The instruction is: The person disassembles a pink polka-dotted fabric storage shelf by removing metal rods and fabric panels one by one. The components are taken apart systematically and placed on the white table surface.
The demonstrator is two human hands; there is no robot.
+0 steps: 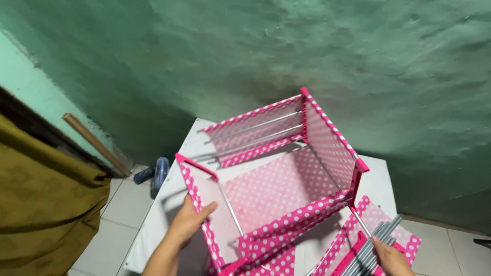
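1. Looking down, we note the green wall (317,46) behind everything and the white table (153,225) on the tiled floor in front of it.
2. We record the pink polka-dot fabric rack (279,189) standing on the table, partly assembled: cloth panels stretched on thin metal rods with pink plastic corner joints. We judge it light and wobbly; the cloth is soft and gives no purchase, so the rods and corners are the places to grip.
3. We see an ochre cloth (46,204) hanging at the far left, with a wooden stick (94,144) leaning on the wall beside it.
4. We log our left hand (190,220) resting on the rack's near-left cloth panel, fingers spread and lying flat, bracing rather than clamping.
5. We log our right hand (391,258) at the lower right edge, fingers curled around a bundle of grey rods (373,245). These look stiff, smooth and likely to slide apart.
6. We note a blue bottle (159,171) on the floor behind the table.
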